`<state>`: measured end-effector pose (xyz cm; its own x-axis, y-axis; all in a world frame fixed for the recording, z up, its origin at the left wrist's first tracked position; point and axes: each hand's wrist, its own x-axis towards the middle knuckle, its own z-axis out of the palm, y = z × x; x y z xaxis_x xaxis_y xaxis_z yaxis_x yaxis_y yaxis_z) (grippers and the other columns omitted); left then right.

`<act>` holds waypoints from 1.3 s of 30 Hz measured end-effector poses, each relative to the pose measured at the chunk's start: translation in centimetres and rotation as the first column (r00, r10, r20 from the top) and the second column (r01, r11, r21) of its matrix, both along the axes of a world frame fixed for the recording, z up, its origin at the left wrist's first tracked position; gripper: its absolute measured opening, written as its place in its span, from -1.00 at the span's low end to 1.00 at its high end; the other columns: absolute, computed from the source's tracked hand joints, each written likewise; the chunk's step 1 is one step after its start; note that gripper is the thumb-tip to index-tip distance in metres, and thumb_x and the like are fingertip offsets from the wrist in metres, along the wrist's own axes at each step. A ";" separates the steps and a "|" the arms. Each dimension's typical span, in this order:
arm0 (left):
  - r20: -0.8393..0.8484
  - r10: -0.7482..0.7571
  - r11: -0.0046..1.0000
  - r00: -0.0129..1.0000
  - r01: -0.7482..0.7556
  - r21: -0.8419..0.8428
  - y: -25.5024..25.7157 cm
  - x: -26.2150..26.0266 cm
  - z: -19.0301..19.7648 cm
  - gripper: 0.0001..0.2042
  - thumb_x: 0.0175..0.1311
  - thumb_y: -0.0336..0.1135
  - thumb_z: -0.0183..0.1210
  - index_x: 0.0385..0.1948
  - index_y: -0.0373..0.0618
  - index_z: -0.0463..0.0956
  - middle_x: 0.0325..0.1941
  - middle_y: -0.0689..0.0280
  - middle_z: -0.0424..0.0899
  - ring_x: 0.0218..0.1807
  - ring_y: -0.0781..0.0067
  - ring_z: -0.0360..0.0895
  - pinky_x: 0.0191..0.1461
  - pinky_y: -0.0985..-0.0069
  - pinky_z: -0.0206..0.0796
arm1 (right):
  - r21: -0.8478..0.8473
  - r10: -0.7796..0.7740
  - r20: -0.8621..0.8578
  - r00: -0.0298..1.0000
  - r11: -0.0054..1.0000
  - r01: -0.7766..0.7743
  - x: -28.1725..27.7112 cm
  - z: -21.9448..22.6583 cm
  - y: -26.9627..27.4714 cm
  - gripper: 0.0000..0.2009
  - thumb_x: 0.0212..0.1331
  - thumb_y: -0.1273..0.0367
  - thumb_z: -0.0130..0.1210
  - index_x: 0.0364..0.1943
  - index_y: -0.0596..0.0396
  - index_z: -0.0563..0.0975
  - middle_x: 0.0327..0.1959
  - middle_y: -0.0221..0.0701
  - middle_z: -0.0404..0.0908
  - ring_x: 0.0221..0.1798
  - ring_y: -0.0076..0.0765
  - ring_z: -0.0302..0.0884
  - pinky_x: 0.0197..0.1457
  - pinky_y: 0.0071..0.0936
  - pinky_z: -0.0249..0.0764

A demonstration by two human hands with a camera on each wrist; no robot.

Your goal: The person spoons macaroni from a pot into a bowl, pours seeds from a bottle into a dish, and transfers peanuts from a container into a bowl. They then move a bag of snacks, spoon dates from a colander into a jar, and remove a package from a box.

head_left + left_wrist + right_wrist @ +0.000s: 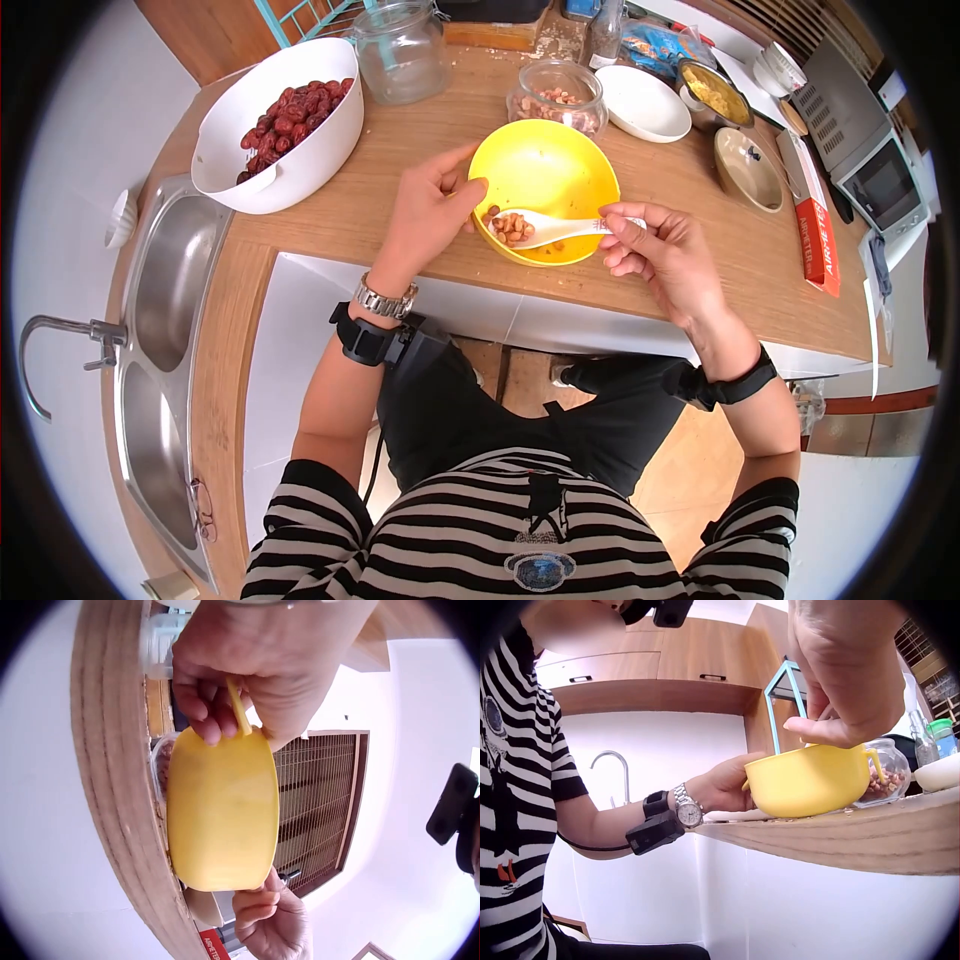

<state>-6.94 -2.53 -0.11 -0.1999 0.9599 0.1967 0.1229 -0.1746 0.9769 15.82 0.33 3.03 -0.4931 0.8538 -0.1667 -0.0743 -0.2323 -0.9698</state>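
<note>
A yellow bowl (548, 165) with side handles tilts toward me at the counter's front edge. My left hand (428, 218) grips the handle on its left side, thumb at the rim; the left wrist view shows fingers curled about that handle (238, 706). Between thumb and fingers, my right hand (665, 255) pinches the handle of a white spoon (562, 232). Shelled peanuts (512, 229) fill the spoon's head, which is inside the bowl near its left wall. A few loose nuts lie at the bottom of the bowl. In the right wrist view the bowl's wall hides the spoon.
Just behind the bowl stands a glass jar (578, 88) of nuts. Leftward are a white basin (315, 165) of red dates, an empty glass jar (405, 60) and a sink (175, 290). A white plate (640, 105), a beige bowl (748, 175) and a red-white box (815, 235) lie rightward.
</note>
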 end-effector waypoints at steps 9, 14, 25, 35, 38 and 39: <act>0.158 -0.001 0.995 0.987 0.017 -0.095 -0.6 -0.1 -0.5 -0.59 0.02 -0.33 0.09 -0.11 -0.39 0.29 -0.75 0.41 0.39 -0.78 0.73 0.27 -0.75 0.78 0.09 | 0.048 -0.027 -0.033 0.999 0.998 0.029 -0.3 0.2 0.1 -0.80 0.03 0.45 -0.01 -0.27 0.29 0.42 -0.51 -0.30 0.51 -0.52 -0.54 0.47 -0.45 -0.70 0.43; 0.115 0.015 0.977 0.993 0.010 -0.211 -1.5 -0.2 0.5 -0.52 0.02 -0.18 0.09 -0.12 -0.42 0.27 -0.76 0.36 0.41 -0.83 0.67 0.29 -0.78 0.76 0.10 | 0.065 -0.065 -0.124 0.990 0.995 0.073 0.9 2.0 1.2 -0.81 0.06 0.46 -0.06 -0.27 0.30 0.41 -0.48 -0.24 0.52 -0.51 -0.50 0.49 -0.46 -0.72 0.44; 0.099 -0.096 0.924 0.990 0.126 -0.361 -2.3 -0.4 0.7 -0.55 0.03 -0.18 0.07 -0.15 -0.38 0.29 -0.78 0.36 0.42 -0.79 0.62 0.38 -0.72 0.78 0.21 | 0.637 -0.338 -0.096 0.936 0.702 0.319 -2.0 4.2 6.2 -0.77 0.06 0.46 -0.04 -0.21 0.34 0.39 -0.46 -0.30 0.50 -0.44 -0.55 0.47 -0.36 -0.72 0.41; 0.222 -0.050 0.971 0.974 0.099 -0.217 -2.2 -0.1 -0.4 -0.58 -0.01 -0.40 -0.03 -0.07 -0.41 0.22 -0.57 0.22 0.51 -0.69 0.58 0.44 -0.63 0.74 0.31 | 0.974 -0.549 0.101 0.830 0.223 0.030 -1.5 2.9 5.3 -0.84 -0.01 0.49 0.01 -0.30 0.18 0.45 -0.52 -0.33 0.54 -0.49 -0.54 0.52 -0.45 -0.67 0.40; 0.205 -0.030 0.993 0.978 0.053 -0.110 -2.4 0.2 0.0 -0.59 0.00 -0.46 -0.05 -0.04 -0.35 0.22 -0.50 0.21 0.52 -0.61 0.58 0.48 -0.61 0.74 0.33 | 0.831 -0.315 -0.052 0.948 0.513 0.215 -0.6 4.1 3.6 -0.85 0.04 0.53 -0.05 -0.28 0.24 0.44 -0.47 -0.37 0.51 -0.47 -0.61 0.46 -0.40 -0.72 0.40; 0.193 -0.013 0.999 0.981 0.020 -0.033 -2.4 0.3 0.3 -0.59 0.00 -0.49 -0.06 -0.02 -0.30 0.22 -0.48 0.22 0.52 -0.57 0.59 0.49 -0.61 0.74 0.34 | 0.826 -0.278 -0.032 0.960 0.534 0.182 -0.3 4.6 2.8 -0.85 0.04 0.53 -0.05 -0.28 0.24 0.45 -0.48 -0.39 0.51 -0.47 -0.62 0.46 -0.40 -0.72 0.40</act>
